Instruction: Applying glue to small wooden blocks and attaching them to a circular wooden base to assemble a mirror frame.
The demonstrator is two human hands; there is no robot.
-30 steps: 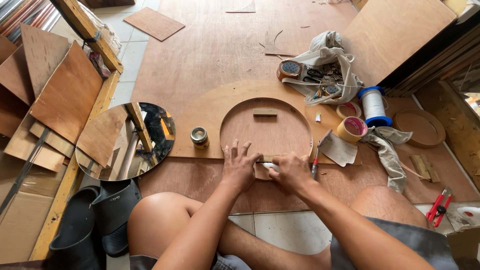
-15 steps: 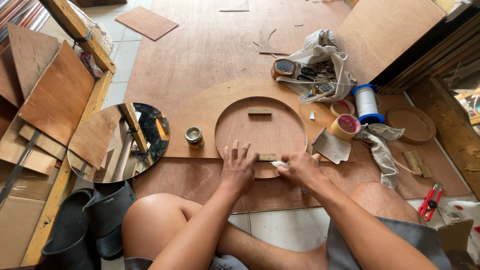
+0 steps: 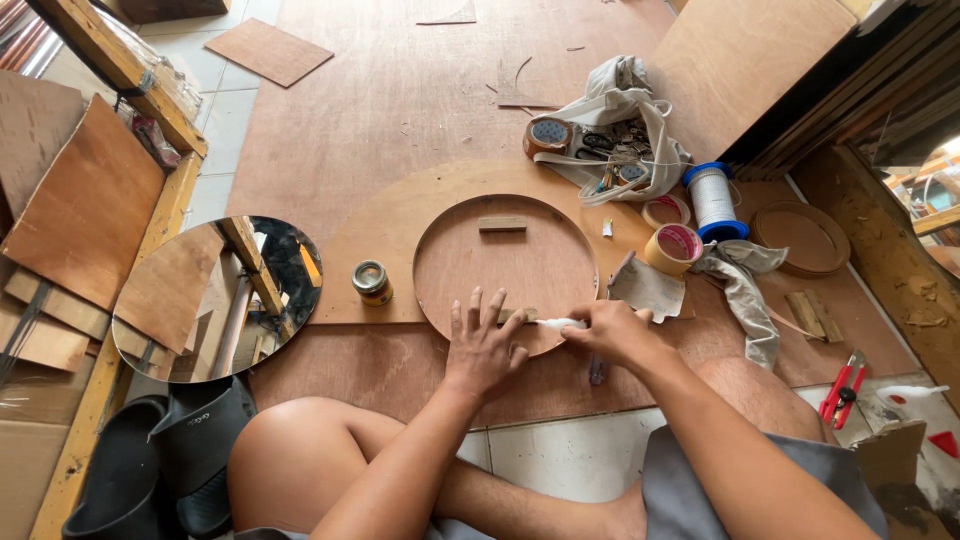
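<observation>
A round wooden disc (image 3: 505, 265) lies flat on the plywood floor sheet (image 3: 400, 90), directly in front of the seated person, and both hands are placed at its near edge. A small wood block (image 3: 515, 315) rests there on the disc, with its long axis running left to right, parallel to a second block (image 3: 502, 225) which is seen at the far side of the disc. The left hand (image 3: 483, 348) is spread wide open, fingers fanned, palm pressed down on the disc just beside the left end of the near block; nothing is gripped by it. The right hand (image 3: 612, 330) is closed around a thin white tube (image 3: 560, 323), whose tip is pointed to the left, at the right end of the block. The tube is thus lying along the same line as the block, and the right hand is the nearer one to the working point, while the disc is steadied by the left. A small tin (image 3: 372, 281) stands to the left of the disc, a round mirror (image 3: 215, 300) further left, tape rolls (image 3: 675, 245) and a cloth bag (image 3: 620, 110) to the right. Compared with the frame of half a second ago, little is changed: the hands are kept in the same places, and only the view is shifted slightly.
</observation>
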